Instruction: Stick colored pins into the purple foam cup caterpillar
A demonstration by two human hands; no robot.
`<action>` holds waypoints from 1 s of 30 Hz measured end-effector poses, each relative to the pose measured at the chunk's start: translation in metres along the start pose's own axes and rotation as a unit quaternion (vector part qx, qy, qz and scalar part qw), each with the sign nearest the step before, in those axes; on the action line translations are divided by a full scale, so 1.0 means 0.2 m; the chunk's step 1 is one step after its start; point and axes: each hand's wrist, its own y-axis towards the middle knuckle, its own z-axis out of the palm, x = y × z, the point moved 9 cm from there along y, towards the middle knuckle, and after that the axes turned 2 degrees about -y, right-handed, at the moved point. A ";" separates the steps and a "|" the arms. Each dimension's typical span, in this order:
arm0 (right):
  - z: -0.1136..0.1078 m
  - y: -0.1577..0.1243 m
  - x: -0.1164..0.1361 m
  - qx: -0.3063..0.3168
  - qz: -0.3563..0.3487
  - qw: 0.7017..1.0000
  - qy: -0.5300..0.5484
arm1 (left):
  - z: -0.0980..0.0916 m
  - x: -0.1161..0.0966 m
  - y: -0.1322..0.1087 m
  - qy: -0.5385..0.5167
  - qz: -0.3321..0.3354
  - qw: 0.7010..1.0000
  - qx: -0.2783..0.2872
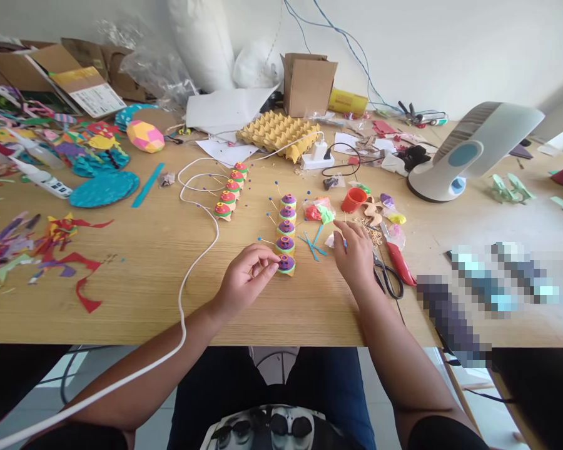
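A purple egg-carton caterpillar (287,227) stands in the middle of the table, its cups trimmed in green with orange rings on top. Toothpicks with blue balls (270,200) stick out from its sides. My left hand (248,274) pinches at the left side of its nearest cup; whatever else the fingertips hold is hidden. My right hand (355,255) hovers to the right with fingers apart, near blue strips (315,242) and black-handled scissors (388,278). Farther back on the left stands a red and green egg-carton caterpillar (231,192).
A white cable (197,250) crosses the left side and my left forearm. Behind are a yellow egg tray (281,134), a white power strip (317,160) and a white fan (460,156). A red cup (354,200) and red-handled knife (400,262) lie right; paper scraps (63,234) cover the left.
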 end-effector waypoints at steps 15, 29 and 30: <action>0.11 -0.08 0.15 0.037 -0.076 0.965 0.249 | -0.11 0.18 -0.01 -0.087 -0.142 0.983 -0.079; 0.11 -0.09 0.13 0.027 -0.011 0.950 0.312 | -0.10 0.12 -0.02 -0.109 -0.163 0.978 -0.067; 0.11 -0.09 0.13 0.027 0.001 0.945 0.325 | -0.09 0.10 -0.01 -0.103 -0.164 0.979 -0.057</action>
